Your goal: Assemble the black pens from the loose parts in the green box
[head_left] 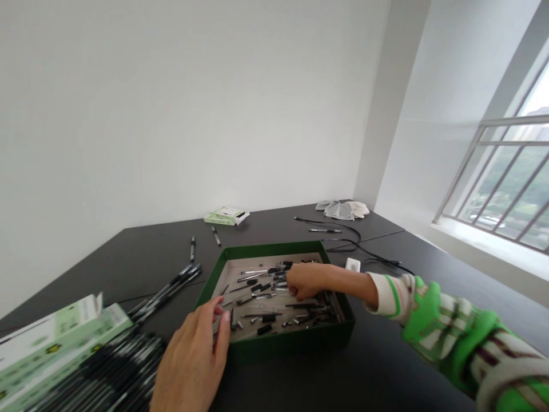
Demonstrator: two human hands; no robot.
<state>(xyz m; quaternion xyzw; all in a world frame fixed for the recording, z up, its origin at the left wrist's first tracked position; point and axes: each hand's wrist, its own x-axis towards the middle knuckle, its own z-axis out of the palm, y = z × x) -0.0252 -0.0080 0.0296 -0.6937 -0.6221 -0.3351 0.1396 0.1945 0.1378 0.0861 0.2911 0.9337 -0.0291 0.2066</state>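
Observation:
A shallow green box (274, 249) with a pale inside holds many loose pen parts: black caps (265, 329), clear barrels, thin refills and small silvery tips. My left hand (191, 357) is at the box's near left corner, its thumb and fingers apart over the rim. I make out nothing held in it. Reaching in from the right, my right hand (305, 280) is low over the parts, with its fingers curled down and closed. Whatever is between those fingertips is hidden by the hand.
Left of the box lie a heap of black pens (124, 366) and green-white cartons (55, 332). More pens (193, 249) lie farther back, near small cartons (226, 216). A black cable (358, 237), a white adapter (353, 264) and white gloves (343, 209) are at right.

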